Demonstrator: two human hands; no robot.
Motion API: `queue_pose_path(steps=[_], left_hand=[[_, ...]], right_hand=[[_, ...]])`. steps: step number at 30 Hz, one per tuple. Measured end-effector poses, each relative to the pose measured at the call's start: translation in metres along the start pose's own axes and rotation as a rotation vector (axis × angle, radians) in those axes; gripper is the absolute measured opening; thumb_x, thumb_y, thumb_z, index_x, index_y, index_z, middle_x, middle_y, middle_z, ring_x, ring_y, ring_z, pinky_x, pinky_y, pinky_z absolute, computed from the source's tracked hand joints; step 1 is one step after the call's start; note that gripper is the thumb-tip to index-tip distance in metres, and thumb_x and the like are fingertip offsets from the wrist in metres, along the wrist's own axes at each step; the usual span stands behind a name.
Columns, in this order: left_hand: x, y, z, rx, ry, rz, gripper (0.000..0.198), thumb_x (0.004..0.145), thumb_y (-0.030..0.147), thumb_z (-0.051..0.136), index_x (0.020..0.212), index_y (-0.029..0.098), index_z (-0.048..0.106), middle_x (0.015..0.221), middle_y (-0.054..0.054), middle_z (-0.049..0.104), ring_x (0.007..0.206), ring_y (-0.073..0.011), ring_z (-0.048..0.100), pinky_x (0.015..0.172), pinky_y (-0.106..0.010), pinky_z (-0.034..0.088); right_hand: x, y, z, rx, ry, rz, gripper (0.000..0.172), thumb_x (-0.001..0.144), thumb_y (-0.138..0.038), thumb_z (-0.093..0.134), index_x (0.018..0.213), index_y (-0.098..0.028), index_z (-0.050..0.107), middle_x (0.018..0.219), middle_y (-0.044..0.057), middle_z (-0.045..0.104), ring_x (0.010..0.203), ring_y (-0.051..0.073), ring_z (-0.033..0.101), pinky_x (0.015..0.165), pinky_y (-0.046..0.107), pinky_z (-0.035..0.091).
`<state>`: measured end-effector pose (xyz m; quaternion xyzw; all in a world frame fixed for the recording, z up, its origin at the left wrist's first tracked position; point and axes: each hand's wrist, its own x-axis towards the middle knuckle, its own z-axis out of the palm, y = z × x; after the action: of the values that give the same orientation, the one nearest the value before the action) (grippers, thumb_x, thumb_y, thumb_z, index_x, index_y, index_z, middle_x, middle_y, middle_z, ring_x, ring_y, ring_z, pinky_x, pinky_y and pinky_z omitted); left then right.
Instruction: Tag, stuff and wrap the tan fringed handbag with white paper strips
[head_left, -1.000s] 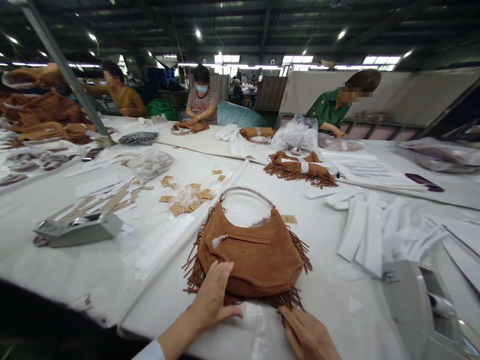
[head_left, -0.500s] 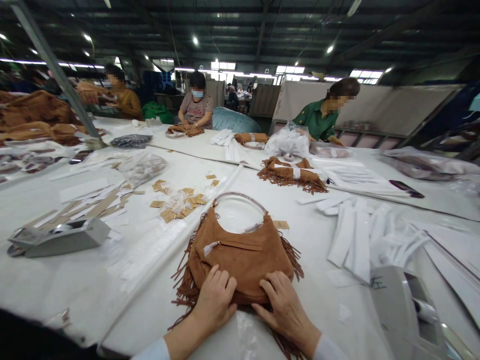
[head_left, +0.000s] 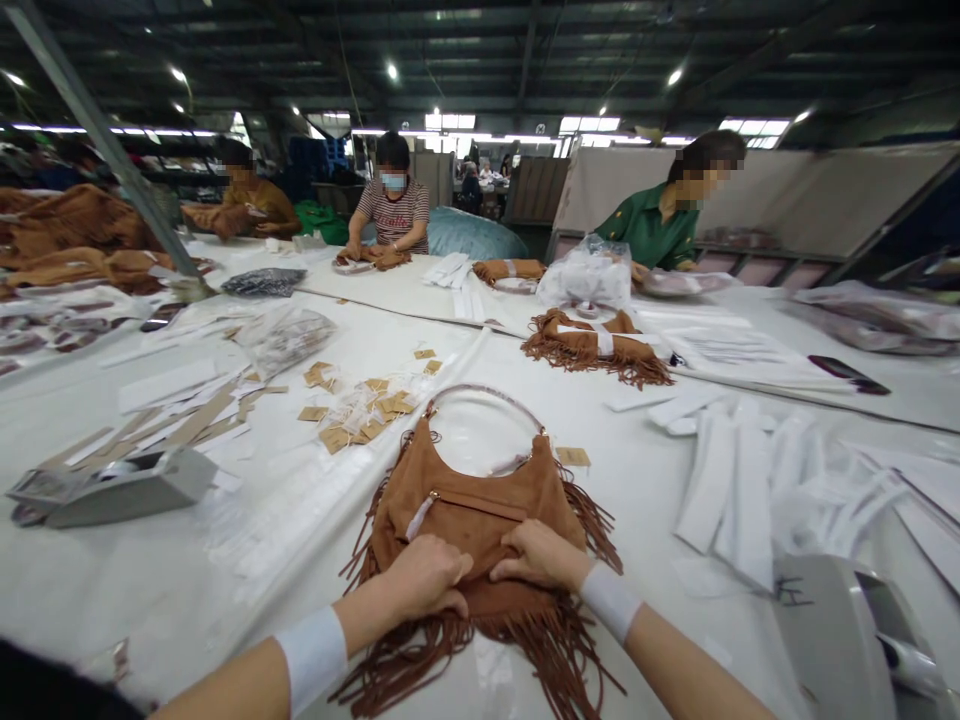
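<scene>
A brown suede-like handbag lies on the white table before me, its curved handle pointing away. The handle looks wrapped in clear film. Across the bag's front runs a zip with a wrapped pull, and long fringe hangs along the sides and bottom. My left hand is closed on the lower left of the bag, fingers curled into the material. On the lower right, my right hand pinches it in the same way. Some fingertips are hidden in the folds. A tan tag rests by the handle's right end.
Grey tape dispensers stand left and right. White strips are piled at right, loose tan tags at left. Beyond sits a banded fringed bag. Several co-workers are across the table.
Both hands have moved in from the bag's bottom edge and now grip its lower front. The bottom fringe has come into view, spread towards me. The view has shifted slightly.
</scene>
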<state>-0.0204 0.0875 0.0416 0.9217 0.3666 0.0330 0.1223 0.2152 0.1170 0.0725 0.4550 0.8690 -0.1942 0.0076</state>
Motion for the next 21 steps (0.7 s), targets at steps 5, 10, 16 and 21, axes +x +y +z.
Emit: queue_pose_path(steps=[5,10,16,21], left_hand=[[-0.004,-0.013,0.018,-0.083,0.126,0.062,0.035,0.086,0.053,0.058,0.078,0.019,0.056,0.075,-0.004,0.065,0.073,-0.0207,0.063,0.065,-0.03,0.04],[-0.018,-0.021,0.011,-0.094,0.106,0.147,0.039,0.08,0.058,0.063,0.077,0.02,0.054,0.075,-0.002,0.062,0.074,-0.0194,0.06,0.067,-0.031,0.038],[-0.05,-0.031,-0.009,-0.206,0.063,0.052,0.048,0.07,0.059,0.072,0.085,0.019,0.051,0.094,-0.004,0.058,0.087,-0.0218,0.054,0.08,-0.036,0.039],[-0.054,-0.013,-0.002,-0.118,0.1,-0.011,0.011,0.078,0.02,0.06,0.08,0.019,0.049,0.083,-0.001,0.055,0.083,-0.0198,0.049,0.079,-0.038,0.036]], right_hand=[[-0.016,-0.004,0.005,0.0,0.029,0.032,0.034,0.077,-0.053,0.068,0.073,-0.019,0.062,0.072,0.004,0.069,0.073,0.022,0.065,0.06,0.026,0.038],[-0.049,-0.009,0.013,0.077,0.072,0.022,0.023,0.073,-0.036,0.073,0.076,-0.021,0.056,0.083,0.004,0.067,0.078,0.021,0.063,0.066,0.028,0.042],[-0.066,0.001,0.027,0.147,0.068,-0.051,0.017,0.081,-0.031,0.062,0.077,-0.021,0.05,0.082,0.004,0.063,0.078,0.021,0.06,0.068,0.031,0.045],[-0.075,-0.005,0.036,0.064,0.142,-0.106,0.006,0.079,-0.015,0.051,0.076,-0.021,0.05,0.076,0.004,0.06,0.073,0.02,0.059,0.064,0.031,0.047]])
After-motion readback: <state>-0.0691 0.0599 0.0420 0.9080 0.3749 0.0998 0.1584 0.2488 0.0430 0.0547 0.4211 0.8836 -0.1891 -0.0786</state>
